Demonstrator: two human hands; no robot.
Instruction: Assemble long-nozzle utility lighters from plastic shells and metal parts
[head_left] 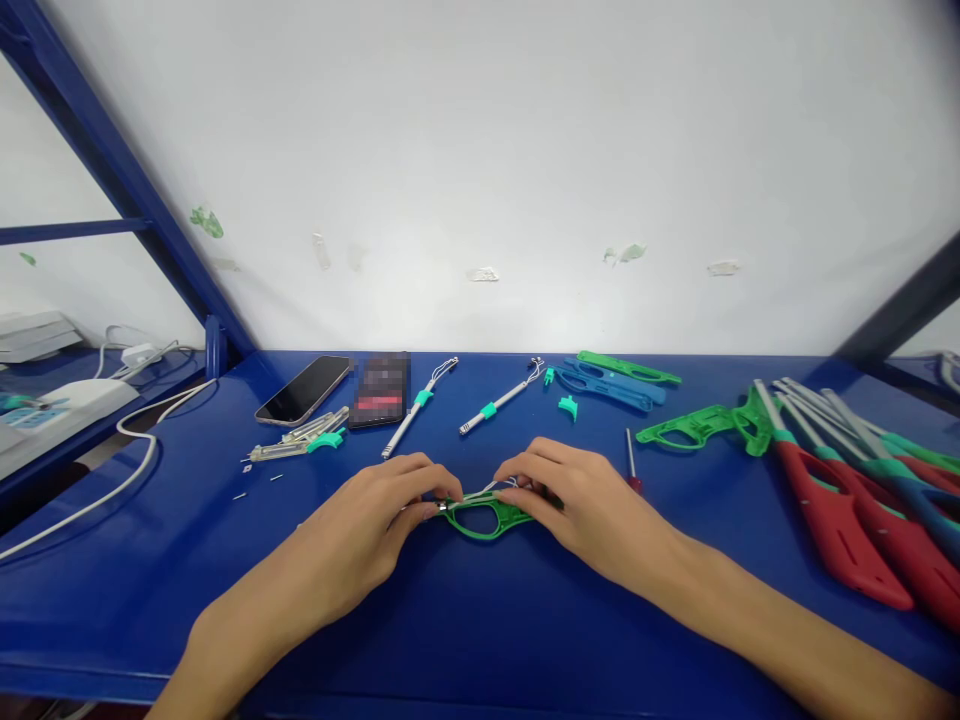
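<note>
A green plastic half shell [484,532] with an oval opening lies between my two hands near the middle of the blue table. My left hand [394,505] pinches its left end, where a bit of metal shows at the fingertips. At the other end my right hand [559,490] is closed on the shell's right part and on thin white wires that run along its top edge. The far end of the shell is hidden under my right hand. Beyond my hands lie two metal rods [405,430] [495,408] with teal clips and loose wires.
Two phones [306,388] [380,390] and clear parts [300,438] lie back left. Blue shells [611,383], green shells [694,427] and a screwdriver [631,460] are right of centre. Several red-handled lighters [840,520] are piled far right. A white cable [142,450] crosses the left side.
</note>
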